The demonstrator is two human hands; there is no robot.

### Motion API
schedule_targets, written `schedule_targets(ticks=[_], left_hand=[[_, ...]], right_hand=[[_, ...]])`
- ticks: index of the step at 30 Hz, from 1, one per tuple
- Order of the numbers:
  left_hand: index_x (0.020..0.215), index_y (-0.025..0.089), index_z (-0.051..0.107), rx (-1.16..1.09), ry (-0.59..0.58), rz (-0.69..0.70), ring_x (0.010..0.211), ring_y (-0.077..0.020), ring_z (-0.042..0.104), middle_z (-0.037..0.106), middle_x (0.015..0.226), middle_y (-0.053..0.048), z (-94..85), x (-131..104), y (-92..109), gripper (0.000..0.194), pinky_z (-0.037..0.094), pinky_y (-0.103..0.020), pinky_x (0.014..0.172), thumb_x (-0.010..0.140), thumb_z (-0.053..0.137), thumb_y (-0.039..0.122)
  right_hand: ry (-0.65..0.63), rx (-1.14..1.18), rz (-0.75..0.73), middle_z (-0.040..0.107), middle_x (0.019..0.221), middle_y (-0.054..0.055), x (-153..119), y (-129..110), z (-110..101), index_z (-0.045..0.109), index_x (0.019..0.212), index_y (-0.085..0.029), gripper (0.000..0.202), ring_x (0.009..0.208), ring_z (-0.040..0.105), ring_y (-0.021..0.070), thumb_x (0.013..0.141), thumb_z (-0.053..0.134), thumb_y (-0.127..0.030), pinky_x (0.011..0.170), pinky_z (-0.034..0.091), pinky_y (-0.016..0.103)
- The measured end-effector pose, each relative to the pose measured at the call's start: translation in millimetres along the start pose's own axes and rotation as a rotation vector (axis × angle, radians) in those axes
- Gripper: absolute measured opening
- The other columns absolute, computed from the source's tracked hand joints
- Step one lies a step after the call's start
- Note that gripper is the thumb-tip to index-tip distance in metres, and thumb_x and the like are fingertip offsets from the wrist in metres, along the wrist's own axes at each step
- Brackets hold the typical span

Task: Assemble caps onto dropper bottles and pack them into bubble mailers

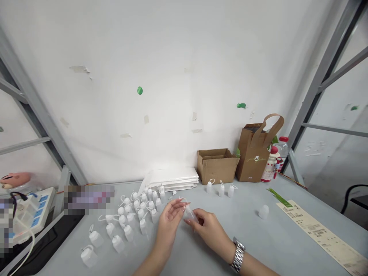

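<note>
Between my two hands is a small translucent plastic bottle (191,214), tilted, with a white loop strap near its top. My right hand (207,226) wraps its fingers round the bottle's body. At the bottle's upper end, my left hand (172,214) has its thumb and fingertips closed on the white cap (187,205). To the left of my hands, many similar white-capped bottles (128,232) stand in a loose group. Another three capped bottles (221,189) stand at the back, right of centre. One bottle without a visible strap (263,211) sits to the right.
Behind stand a stack of white packages (172,178), an open cardboard box (218,170), a brown paper bag (253,163) and a red-capped bottle (283,147). A long printed label strip (322,232) lies right. A power strip (34,214) is at far left.
</note>
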State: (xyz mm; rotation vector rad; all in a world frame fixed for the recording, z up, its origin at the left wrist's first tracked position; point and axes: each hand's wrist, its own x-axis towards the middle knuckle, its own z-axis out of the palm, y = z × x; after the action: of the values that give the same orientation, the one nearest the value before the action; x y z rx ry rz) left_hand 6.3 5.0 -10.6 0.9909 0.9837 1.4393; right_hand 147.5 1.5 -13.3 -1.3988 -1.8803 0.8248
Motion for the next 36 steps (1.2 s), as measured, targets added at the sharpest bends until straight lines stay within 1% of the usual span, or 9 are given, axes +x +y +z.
schedule_targets(ticks=[4, 7, 11, 14, 20, 23, 26, 31, 36], left_hand=[[0.089, 0.019, 0.064, -0.014, 0.017, -0.014, 0.098, -0.0234, 0.059, 0.067, 0.094, -0.006, 2.2, -3.9, 3.3, 0.029, 0.043, -0.033, 0.087, 0.065, 0.07, 0.032], [0.089, 0.019, 0.066, -0.02, -0.009, -0.039, 0.102, -0.0243, 0.057, 0.067, 0.099, -0.007, 3.4, -5.9, 4.9, 0.027, 0.042, -0.033, 0.087, 0.067, 0.068, 0.033], [0.084, 0.016, 0.068, 0.008, -0.032, -0.04, 0.103, -0.0264, 0.055, 0.068, 0.096, -0.009, 3.9, -5.7, 3.6, 0.024, 0.041, -0.035, 0.089, 0.066, 0.068, 0.032], [0.082, 0.016, 0.068, -0.007, -0.047, -0.072, 0.106, -0.0268, 0.053, 0.068, 0.097, -0.009, 3.3, -4.5, 2.2, 0.022, 0.038, -0.036, 0.093, 0.066, 0.068, 0.031], [0.083, 0.015, 0.071, -0.154, -0.161, -0.212, 0.106, -0.0284, 0.053, 0.068, 0.101, -0.011, 3.7, -4.6, 4.2, 0.024, 0.036, -0.038, 0.095, 0.065, 0.066, 0.03], [0.087, 0.015, 0.071, -0.157, -0.194, -0.227, 0.11, -0.0286, 0.051, 0.067, 0.104, -0.012, 5.3, -5.3, 6.3, 0.026, 0.033, -0.039, 0.098, 0.067, 0.065, 0.029], [0.091, 0.015, 0.071, -0.169, -0.201, -0.252, 0.112, -0.0289, 0.05, 0.067, 0.106, -0.012, 7.4, -6.5, 8.5, 0.029, 0.031, -0.04, 0.099, 0.067, 0.066, 0.031], [0.088, 0.015, 0.071, -0.184, -0.19, -0.247, 0.116, -0.0289, 0.048, 0.062, 0.116, -0.012, 10.5, -10.4, 11.2, 0.026, 0.031, -0.039, 0.1, 0.068, 0.067, 0.032], [0.092, 0.016, 0.07, -0.247, -0.203, -0.285, 0.118, -0.0281, 0.045, 0.061, 0.118, -0.011, 9.2, -11.7, 8.6, 0.025, 0.03, -0.039, 0.101, 0.071, 0.062, 0.028]], right_hand=[[0.077, -0.171, -0.056, 0.06, 0.065, -0.001, -2.1, -1.4, 0.7, 0.061, 0.079, -0.019, 0.018, 0.057, 0.049, 0.0132, 0.08, 0.055, -0.036, 0.055, 0.033, 0.022], [0.128, -0.298, -0.079, 0.064, 0.069, 0.002, -3.0, -0.7, 1.7, 0.062, 0.081, -0.018, 0.014, 0.062, 0.054, 0.0157, 0.079, 0.059, -0.031, 0.058, 0.036, 0.023], [0.205, -0.448, -0.165, 0.066, 0.069, 0.004, -4.0, 2.5, 4.3, 0.063, 0.082, -0.017, 0.012, 0.065, 0.058, 0.0188, 0.075, 0.064, -0.027, 0.059, 0.038, 0.025], [0.261, -0.495, -0.238, 0.067, 0.069, 0.003, -4.3, 4.6, 5.6, 0.062, 0.082, -0.017, 0.013, 0.065, 0.059, 0.0195, 0.073, 0.067, -0.024, 0.059, 0.039, 0.026], [0.313, -0.506, -0.363, 0.067, 0.07, 0.002, -3.8, 7.5, 6.6, 0.059, 0.082, -0.017, 0.013, 0.065, 0.061, 0.0187, 0.072, 0.067, -0.018, 0.063, 0.04, 0.027], [0.343, -0.523, -0.412, 0.066, 0.068, 0.001, -3.7, 9.1, 7.0, 0.057, 0.079, -0.018, 0.01, 0.062, 0.06, 0.0178, 0.074, 0.065, -0.018, 0.062, 0.039, 0.027], [0.386, -0.584, -0.482, 0.063, 0.064, 0.001, -3.6, 9.5, 6.5, 0.055, 0.077, -0.017, 0.006, 0.059, 0.057, 0.0174, 0.079, 0.059, -0.021, 0.059, 0.036, 0.028], [0.474, -0.741, -0.632, 0.057, 0.059, 0.003, -4.5, 7.2, 5.5, 0.053, 0.073, -0.016, 0.021, 0.054, 0.05, 0.0167, 0.09, 0.041, -0.022, 0.056, 0.03, 0.029], [0.525, -0.85, -0.692, 0.052, 0.057, 0.002, -5.6, 7.4, 9.1, 0.052, 0.072, -0.015, 0.024, 0.052, 0.044, 0.0153, 0.091, 0.036, -0.017, 0.055, 0.025, 0.03]])
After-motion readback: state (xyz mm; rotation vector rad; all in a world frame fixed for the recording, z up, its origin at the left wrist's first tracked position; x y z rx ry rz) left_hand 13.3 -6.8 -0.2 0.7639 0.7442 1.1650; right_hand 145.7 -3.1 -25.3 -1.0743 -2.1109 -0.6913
